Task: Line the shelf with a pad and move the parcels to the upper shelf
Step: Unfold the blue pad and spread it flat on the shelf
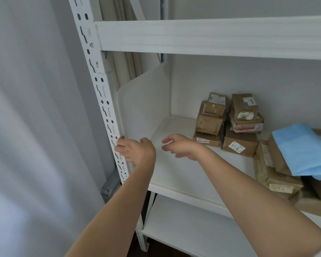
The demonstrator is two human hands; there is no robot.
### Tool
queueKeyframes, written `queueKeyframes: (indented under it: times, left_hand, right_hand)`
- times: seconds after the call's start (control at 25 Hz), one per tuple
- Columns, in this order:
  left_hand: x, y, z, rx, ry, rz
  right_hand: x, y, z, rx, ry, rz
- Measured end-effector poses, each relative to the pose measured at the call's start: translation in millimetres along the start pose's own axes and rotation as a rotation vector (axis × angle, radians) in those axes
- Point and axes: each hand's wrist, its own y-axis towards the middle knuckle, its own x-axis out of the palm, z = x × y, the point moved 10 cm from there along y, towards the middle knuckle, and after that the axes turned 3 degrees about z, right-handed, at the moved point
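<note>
A translucent white pad (146, 106) lies on the middle shelf (189, 193), its left part curling up against the shelf's left side. My left hand (135, 149) touches the pad's front left edge beside the white upright post (104, 93), fingers fairly straight. My right hand (180, 146) hovers just over the pad with loosely spread fingers and holds nothing. Two stacks of brown parcels (228, 125) stand at the back of the shelf. More brown parcels (278, 180) lie at the right front, under a folded light blue bag (304, 151).
The upper shelf's white beam (211, 36) runs across the top. A lower shelf board (183, 225) shows below. A white curtain (35, 127) hangs on the left, and a grey wall backs the rack.
</note>
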Motion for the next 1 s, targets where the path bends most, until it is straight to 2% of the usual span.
queueKeyframes:
  times: [0.2,0.56,0.76,0.88,1.0]
  left_hand:
    - [2,1,-4,-0.089,-0.006,-0.024]
    - [2,11,-1,-0.103,0.059,-0.146]
    - [1,4,7,0.016,0.051,-0.220]
    - [0,-10,19,0.165,0.185,-0.228]
    - [-3,-21,36,0.263,0.169,-0.215]
  right_hand:
    - [-6,-8,7,0.018,0.085,-0.005]
    - [4,-14,14,0.042,0.142,-0.042]
    - [3,-18,20,0.076,0.212,-0.039]
    - [6,-24,34,0.173,0.359,-0.049]
    - [7,-27,53,0.262,0.425,-0.030]
